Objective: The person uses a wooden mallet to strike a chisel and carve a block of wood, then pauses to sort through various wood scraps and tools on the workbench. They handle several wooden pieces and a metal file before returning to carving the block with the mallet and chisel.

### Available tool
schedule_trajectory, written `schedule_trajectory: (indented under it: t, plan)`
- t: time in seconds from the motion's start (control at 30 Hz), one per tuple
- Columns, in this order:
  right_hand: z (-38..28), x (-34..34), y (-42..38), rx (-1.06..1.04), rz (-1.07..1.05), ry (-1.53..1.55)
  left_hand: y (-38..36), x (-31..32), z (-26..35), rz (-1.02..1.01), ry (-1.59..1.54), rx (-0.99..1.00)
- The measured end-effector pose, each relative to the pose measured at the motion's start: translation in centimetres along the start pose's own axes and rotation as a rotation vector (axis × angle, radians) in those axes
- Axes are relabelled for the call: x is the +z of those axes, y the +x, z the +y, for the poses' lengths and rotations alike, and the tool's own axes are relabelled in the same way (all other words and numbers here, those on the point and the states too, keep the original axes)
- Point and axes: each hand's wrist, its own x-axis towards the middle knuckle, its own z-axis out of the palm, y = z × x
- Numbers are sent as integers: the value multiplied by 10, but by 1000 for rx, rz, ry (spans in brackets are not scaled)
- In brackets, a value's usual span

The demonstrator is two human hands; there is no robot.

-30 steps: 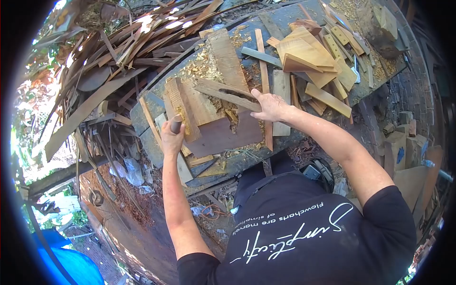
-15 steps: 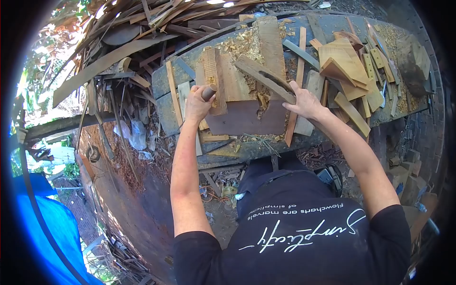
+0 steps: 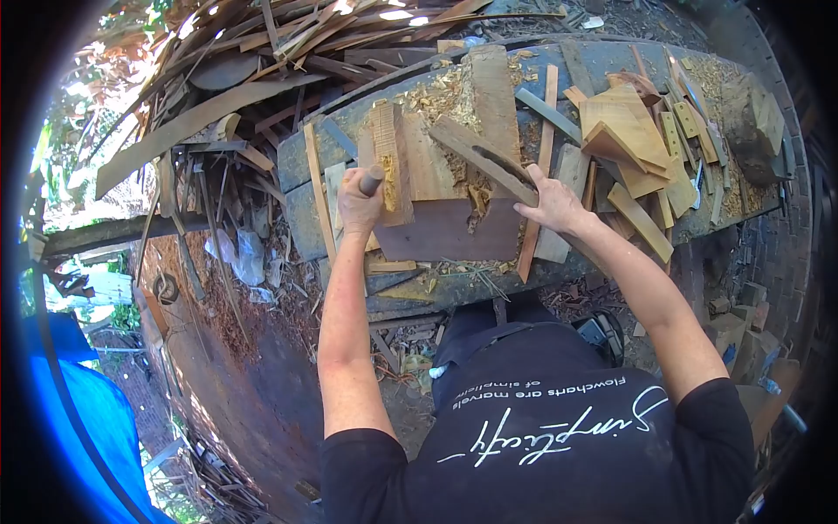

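Note:
My left hand point(image 3: 356, 203) is closed round a thick, round wooden tool handle point(image 3: 371, 180), its end pointing up. The tool's working end is hidden by the hand. Right beside it lies a narrow wooden block point(image 3: 400, 166) with chipped, yellowish wood along its top. My right hand point(image 3: 556, 203) grips a long wooden bar point(image 3: 463, 142) with a dark, elongated hollow in its side. The bar slants over the planks in the middle of the bench. Below it are a wide brown board point(image 3: 445, 234) and a jagged broken piece of wood point(image 3: 477, 199).
A thick plank point(image 3: 495, 87) lies at the far side of the bench point(image 3: 301, 170), among shavings. Several offcuts point(image 3: 615, 118) are heaped to the right, near a rough wood stump point(image 3: 751, 122). Scrap strips point(image 3: 349, 39) pile up behind, and a blue sheet point(image 3: 83, 419) hangs at left.
The view has shifted slightly, so the bench sits a little lower. My left hand has moved slightly down and left with the handle. My right hand keeps hold of the bar.

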Motion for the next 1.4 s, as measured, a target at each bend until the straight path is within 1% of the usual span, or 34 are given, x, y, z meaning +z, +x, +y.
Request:
schedule_trajectory:
  t: [0.03,0.07,0.13,0.17,0.23,0.27,0.33,0.37,0.43,0.47,0.53,0.57,0.63,0.67,0.7,0.77,0.8,0.87,0.9,0.97,1.0,1.03,1.1,1.13,1.2,1.23,1.3,1.33,1.37,1.4]
  plan:
    - [2,1,1,0,5,0,2,2,-4,85,-65,-30]
    - [5,4,2,-13,11,8,3,3,-9,86,-65,-26]
    - [8,6,3,-27,21,19,6,0,-12,210,-160,-178]
    - [9,7,3,-28,21,24,6,-2,-14,210,-159,-173]
    - [10,8,3,-29,28,32,3,-10,-7,217,-21,-154]
    - [10,8,3,-31,29,36,-1,-13,-3,217,-21,-146]
    - [12,9,3,-30,41,43,-15,-24,23,-53,-7,-349]
    - [12,9,2,-37,44,45,-25,-23,27,-55,-6,-340]
    - [11,7,1,-44,53,49,-45,-16,28,-127,139,-369]
    - [9,5,1,-36,41,54,-54,-12,27,-125,141,-363]
    - [8,3,0,-31,34,60,-67,-6,29,-112,223,-260]
    - [8,3,0,-32,27,65,-69,-4,33,-109,224,-255]
    - [9,3,0,-34,27,69,-69,-5,46,-146,104,-428]
    - [10,4,0,-34,26,73,-74,5,31,-74,90,-340]
    - [10,4,0,-34,25,77,-72,5,29,-70,88,-334]
    - [9,3,0,-33,21,73,-67,3,26,-161,-268,-644]
    - [8,3,0,-30,11,72,-66,-2,21,-158,-271,-635]
    - [7,2,0,-23,13,56,-64,-15,10,-160,-696,-711]
    - [8,3,0,-15,3,43,-61,-19,14,-162,-698,-702]
    - [13,8,2,-21,4,40,-58,-28,21,-69,-861,-752]
    - [12,6,2,-28,0,39,-56,-32,21,-106,-866,-791]
    - [11,5,1,-30,5,36,-54,-36,19,-105,-869,-785]
    - [8,3,-1,-22,-3,25,-52,-40,16,-240,-810,-827]
    - [7,2,-1,-21,7,22,-53,-37,15,-243,-815,-818]
    - [8,3,-1,-19,-5,32,-57,-27,14,-56,-131,-393]
    - [9,3,0,-13,-1,28,-56,-30,37,-60,-137,-389]
    - [10,6,-1,-39,20,14,-68,-34,83,14,438,-63]
    - [9,4,-3,-44,19,11,-73,-24,82,-32,499,-106]
    - [7,2,-4,-28,1,17,-78,-15,81,-24,501,-108]
    - [5,-1,-4,-12,-13,23,-84,-8,80,-62,511,-135]
